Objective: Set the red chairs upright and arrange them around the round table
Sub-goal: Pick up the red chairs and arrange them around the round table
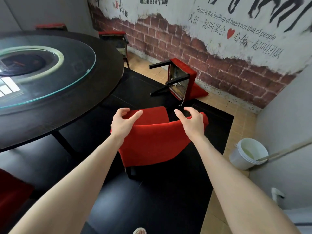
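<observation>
View from a head camera, looking down along two bare forearms. An upright red chair [152,137] stands on the black floor [152,200], just off the right edge of the round worktop [104,73]. Its backrest is nearest the person and its seat faces away.

The left grip [125,122] sits over the left top corner of the backrest, thumb and fingers spread apart in a loose curl with red cloth showing between them. The right grip [192,122] sits over the right top corner, likewise spread and half curled. Neither hand is clamped on the cloth, and it is unclear whether the palms touch it.

A second red chair [185,78] lies on its side farther off, where the black floor meets tan tiles along the brick-patterned wall [219,68]. Its black legs point left toward the worktop.

Two more red chairs stand upright at the worktop's far edge, one [112,33] at the far right and one [50,26] farther left. A glass turntable [76,78] covers the middle of the dark worktop.

A white bucket [248,154] holding a pale stick stands on the tan tiles at the right edge of the floor, against a grey wall.
</observation>
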{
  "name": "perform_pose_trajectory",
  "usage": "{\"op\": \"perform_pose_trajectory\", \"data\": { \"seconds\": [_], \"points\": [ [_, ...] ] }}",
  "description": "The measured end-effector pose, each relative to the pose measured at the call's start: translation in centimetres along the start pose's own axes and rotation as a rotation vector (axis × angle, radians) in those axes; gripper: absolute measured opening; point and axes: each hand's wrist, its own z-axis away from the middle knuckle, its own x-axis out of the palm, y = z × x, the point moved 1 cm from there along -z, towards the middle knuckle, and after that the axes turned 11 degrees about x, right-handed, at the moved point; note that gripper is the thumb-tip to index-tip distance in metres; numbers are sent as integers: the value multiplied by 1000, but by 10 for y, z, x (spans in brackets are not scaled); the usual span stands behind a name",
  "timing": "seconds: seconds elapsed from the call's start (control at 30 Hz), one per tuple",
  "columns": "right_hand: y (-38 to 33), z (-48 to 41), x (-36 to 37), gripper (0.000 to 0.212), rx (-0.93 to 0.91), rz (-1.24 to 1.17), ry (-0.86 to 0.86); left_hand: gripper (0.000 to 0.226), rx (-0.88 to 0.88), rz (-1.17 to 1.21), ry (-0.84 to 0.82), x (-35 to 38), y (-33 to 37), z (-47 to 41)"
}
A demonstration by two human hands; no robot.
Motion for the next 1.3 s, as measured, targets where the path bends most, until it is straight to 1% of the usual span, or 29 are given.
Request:
{"op": "perform_pose_trajectory", "data": {
  "seconds": [0.07,0.2,0.37,0.5,0.7,0.87,0.97,1.1,1.17,1.3],
  "points": [
    [-4,-2,-17,60,-17,-28,31,65,43,14,-15,14,21,2],
    [-9,-4,-54,56,-84,-82,84,62,150,35,-58,48,64,10],
    [-11,-3,-119,53,-125,-131,142,58,285,54,-130,100,121,27],
    [-7,1,-180,46,-156,-184,237,53,346,87,-172,142,158,45],
    [6,7,-266,46,-195,-256,392,52,401,189,-271,209,204,77],
    [16,-3,-324,47,-211,-263,472,53,486,221,-346,260,254,84],
    [16,-17,-357,48,-226,-271,515,53,548,236,-375,293,285,82],
    [23,-45,-387,38,-238,-316,563,53,636,208,-407,336,312,72],
    [26,-65,-400,41,-251,-321,580,54,684,201,-415,356,324,60],
    [31,-132,-421,43,-264,-322,600,56,710,216,-430,412,339,15]
  ]
}}
